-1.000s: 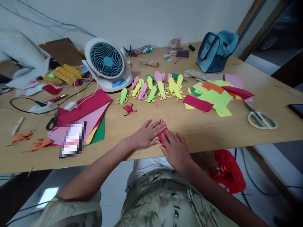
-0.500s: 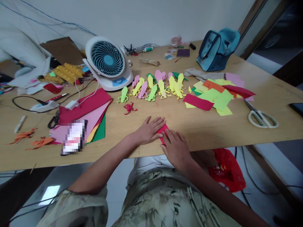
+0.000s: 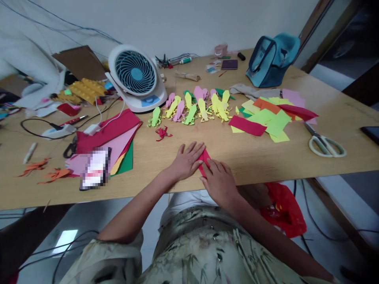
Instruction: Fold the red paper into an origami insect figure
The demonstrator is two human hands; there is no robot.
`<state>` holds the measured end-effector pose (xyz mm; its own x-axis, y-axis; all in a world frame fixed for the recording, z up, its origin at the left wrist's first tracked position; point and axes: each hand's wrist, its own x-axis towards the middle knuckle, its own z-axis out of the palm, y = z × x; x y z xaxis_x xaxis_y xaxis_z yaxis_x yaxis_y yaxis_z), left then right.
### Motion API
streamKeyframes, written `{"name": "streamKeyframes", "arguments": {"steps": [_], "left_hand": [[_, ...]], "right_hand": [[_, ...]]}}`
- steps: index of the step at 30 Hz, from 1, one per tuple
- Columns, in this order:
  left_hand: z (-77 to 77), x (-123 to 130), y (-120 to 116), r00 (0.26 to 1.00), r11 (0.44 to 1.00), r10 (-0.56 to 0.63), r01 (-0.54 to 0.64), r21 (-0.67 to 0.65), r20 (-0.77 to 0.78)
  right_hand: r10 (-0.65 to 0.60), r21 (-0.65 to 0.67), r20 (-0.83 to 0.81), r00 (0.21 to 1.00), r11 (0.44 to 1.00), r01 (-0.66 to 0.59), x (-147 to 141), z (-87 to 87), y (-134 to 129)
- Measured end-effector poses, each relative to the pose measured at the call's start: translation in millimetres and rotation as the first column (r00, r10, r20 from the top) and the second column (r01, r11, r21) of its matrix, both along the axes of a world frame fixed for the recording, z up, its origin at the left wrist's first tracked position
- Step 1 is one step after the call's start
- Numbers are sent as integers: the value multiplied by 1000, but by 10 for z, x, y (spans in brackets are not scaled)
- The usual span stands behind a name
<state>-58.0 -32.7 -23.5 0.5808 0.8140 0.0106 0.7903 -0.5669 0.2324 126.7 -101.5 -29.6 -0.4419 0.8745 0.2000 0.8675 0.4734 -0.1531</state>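
A small folded piece of red paper lies flat on the table near its front edge. My left hand rests on the paper's left side, fingers stretched out and open. From the right, my right hand presses the paper with its fingers lying flat, also open. Parts of the paper are hidden under both hands. Just beyond them sits a small red origami figure. Rows of yellow, green and pink origami figures stand behind it.
A fan stands back left, near stacked coloured paper and a phone. Loose paper pieces and scissors lie right. A blue bag is back right; a red plastic bag hangs below the table edge.
Both hands stay on the red paper, with only slight shifts of the fingers. The whole view has moved a little.
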Motion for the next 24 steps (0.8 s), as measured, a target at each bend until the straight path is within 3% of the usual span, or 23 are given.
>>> {"name": "streamKeyframes", "arguments": {"steps": [4, 8, 15, 18, 21, 24], "left_hand": [[7, -46, -93, 958, 973, 192, -214, 85, 215], [38, -16, -168, 898, 931, 314, -354, 83, 309], [128, 170, -162, 898, 935, 353, -350, -58, 263], [162, 180, -169, 862, 936, 352, -323, -141, 363], [159, 142, -175, 722, 907, 413, -268, -326, 555], [128, 131, -179, 533, 866, 480, -158, -475, 697]], "right_hand": [[-12, -24, -14, 1000, 1000, 12, 6, 21, -4], [-38, -53, -33, 999, 998, 36, -10, 67, -48], [-32, -86, -51, 998, 996, 27, -18, 104, -144], [-1, -61, -142, 990, 998, -7, 47, 34, -172], [20, -7, -439, 898, 1000, -25, 151, -63, -150], [-102, -65, -742, 663, 995, 80, 235, -109, -30]]}}
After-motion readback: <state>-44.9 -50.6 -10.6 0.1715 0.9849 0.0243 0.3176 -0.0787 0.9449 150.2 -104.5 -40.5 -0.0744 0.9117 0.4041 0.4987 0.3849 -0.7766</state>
